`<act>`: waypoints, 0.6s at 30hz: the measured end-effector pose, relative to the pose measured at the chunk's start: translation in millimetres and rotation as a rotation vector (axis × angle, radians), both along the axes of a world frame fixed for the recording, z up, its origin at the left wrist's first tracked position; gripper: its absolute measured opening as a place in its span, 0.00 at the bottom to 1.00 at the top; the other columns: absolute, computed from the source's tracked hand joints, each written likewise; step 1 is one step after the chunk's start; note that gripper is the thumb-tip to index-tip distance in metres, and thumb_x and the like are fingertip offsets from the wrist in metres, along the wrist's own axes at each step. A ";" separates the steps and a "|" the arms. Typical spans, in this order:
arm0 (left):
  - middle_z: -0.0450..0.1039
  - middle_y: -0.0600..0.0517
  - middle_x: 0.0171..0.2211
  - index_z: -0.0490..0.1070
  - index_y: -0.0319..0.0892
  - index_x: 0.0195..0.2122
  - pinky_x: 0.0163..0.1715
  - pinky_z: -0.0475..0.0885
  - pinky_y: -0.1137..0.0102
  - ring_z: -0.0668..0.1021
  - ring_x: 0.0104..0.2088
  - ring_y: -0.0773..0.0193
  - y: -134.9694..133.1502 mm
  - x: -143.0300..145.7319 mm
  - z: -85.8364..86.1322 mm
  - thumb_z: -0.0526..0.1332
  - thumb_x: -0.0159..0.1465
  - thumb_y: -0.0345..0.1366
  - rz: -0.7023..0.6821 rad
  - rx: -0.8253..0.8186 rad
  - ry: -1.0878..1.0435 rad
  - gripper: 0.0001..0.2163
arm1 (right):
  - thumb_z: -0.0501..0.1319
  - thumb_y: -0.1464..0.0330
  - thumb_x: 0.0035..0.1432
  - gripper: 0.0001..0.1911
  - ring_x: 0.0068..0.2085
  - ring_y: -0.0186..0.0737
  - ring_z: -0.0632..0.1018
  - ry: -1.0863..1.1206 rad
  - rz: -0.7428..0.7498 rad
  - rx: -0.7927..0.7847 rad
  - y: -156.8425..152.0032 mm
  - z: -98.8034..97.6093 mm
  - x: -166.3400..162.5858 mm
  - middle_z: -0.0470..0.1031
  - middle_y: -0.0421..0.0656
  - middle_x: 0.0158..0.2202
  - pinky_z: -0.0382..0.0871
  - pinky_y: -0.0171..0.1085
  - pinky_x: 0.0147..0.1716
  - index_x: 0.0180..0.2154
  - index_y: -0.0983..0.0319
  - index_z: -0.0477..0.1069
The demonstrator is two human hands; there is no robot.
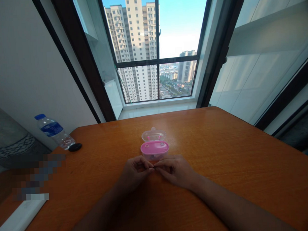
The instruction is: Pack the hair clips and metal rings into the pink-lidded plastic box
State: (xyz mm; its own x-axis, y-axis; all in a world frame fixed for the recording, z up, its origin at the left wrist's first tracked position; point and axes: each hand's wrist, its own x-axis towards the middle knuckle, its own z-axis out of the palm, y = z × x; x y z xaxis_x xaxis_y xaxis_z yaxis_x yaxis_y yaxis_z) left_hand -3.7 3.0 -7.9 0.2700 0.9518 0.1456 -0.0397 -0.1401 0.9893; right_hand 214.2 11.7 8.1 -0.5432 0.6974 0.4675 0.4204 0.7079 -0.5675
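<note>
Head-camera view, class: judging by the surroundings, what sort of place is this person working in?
Probably a room high up in an apartment tower: a tall window overlooks residential high-rises, and a wooden table holds a water bottle, which suggests a home or small office.

My right hand (174, 170) has a wide stretch of the wooden table (228, 153) to pass over toward the right of the frame. Straight ahead, the pink-and-clear plastic case (154, 146) sits just beyond my fingertips (153, 167) and blocks a direct forward reach, though I can route around either side. Toward the left of the frame, my left hand (134, 173) would meet the plastic water bottle (53, 130) and the black round object (74, 147) beside it. A white strip (19, 218) lies along the lower left.
</note>
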 end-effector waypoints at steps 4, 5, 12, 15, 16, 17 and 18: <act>0.81 0.48 0.31 0.70 0.39 0.25 0.38 0.76 0.68 0.81 0.34 0.61 -3.6 -1.7 0.8 0.70 0.56 0.35 0.056 0.123 0.132 0.10 | 0.62 0.67 0.60 0.07 0.26 0.33 0.75 0.011 -0.030 0.004 -0.8 -1.6 0.9 0.78 0.39 0.29 0.66 0.32 0.27 0.39 0.57 0.79; 0.81 0.48 0.31 0.71 0.39 0.25 0.38 0.76 0.68 0.81 0.33 0.61 -3.8 -2.5 0.6 0.70 0.56 0.35 0.091 0.164 0.159 0.09 | 0.62 0.67 0.60 0.07 0.26 0.33 0.75 0.018 -0.034 0.007 -1.0 -1.6 1.3 0.78 0.39 0.29 0.66 0.32 0.27 0.39 0.58 0.78; 0.73 0.51 0.35 0.69 0.41 0.42 0.38 0.71 0.67 0.75 0.35 0.62 12.7 -7.2 -8.1 0.70 0.55 0.39 0.544 0.444 0.379 0.17 | 0.58 0.70 0.64 0.07 0.31 0.37 0.75 0.113 -0.200 0.070 2.6 7.1 3.1 0.76 0.41 0.33 0.68 0.35 0.33 0.42 0.59 0.74; 0.71 0.44 0.52 0.60 0.43 0.59 0.49 0.69 0.60 0.75 0.49 0.54 22.3 -7.6 -14.3 0.73 0.51 0.42 0.549 0.418 0.484 0.36 | 0.56 0.70 0.65 0.07 0.39 0.41 0.76 0.174 -0.253 0.105 6.0 11.1 2.6 0.75 0.44 0.37 0.69 0.39 0.41 0.40 0.60 0.73; 0.69 0.43 0.56 0.56 0.44 0.63 0.53 0.67 0.57 0.73 0.53 0.52 24.3 -7.5 -16.0 0.73 0.51 0.43 0.511 0.395 0.512 0.40 | 0.56 0.71 0.66 0.08 0.42 0.42 0.75 0.183 -0.264 0.118 7.3 11.5 2.5 0.75 0.45 0.39 0.69 0.40 0.44 0.40 0.60 0.73; 0.67 0.43 0.59 0.53 0.45 0.65 0.57 0.64 0.55 0.71 0.57 0.50 25.5 -7.5 -17.4 0.73 0.52 0.44 0.469 0.372 0.537 0.43 | 0.55 0.71 0.66 0.08 0.44 0.43 0.75 0.184 -0.276 0.131 8.5 11.4 2.6 0.74 0.46 0.41 0.68 0.41 0.46 0.41 0.59 0.74; 0.67 0.43 0.60 0.50 0.47 0.67 0.59 0.60 0.52 0.69 0.59 0.49 26.1 -7.4 -18.4 0.72 0.52 0.44 0.431 0.350 0.559 0.44 | 0.55 0.71 0.66 0.09 0.45 0.44 0.74 0.181 -0.292 0.143 9.8 10.9 2.8 0.74 0.46 0.42 0.68 0.42 0.47 0.41 0.59 0.74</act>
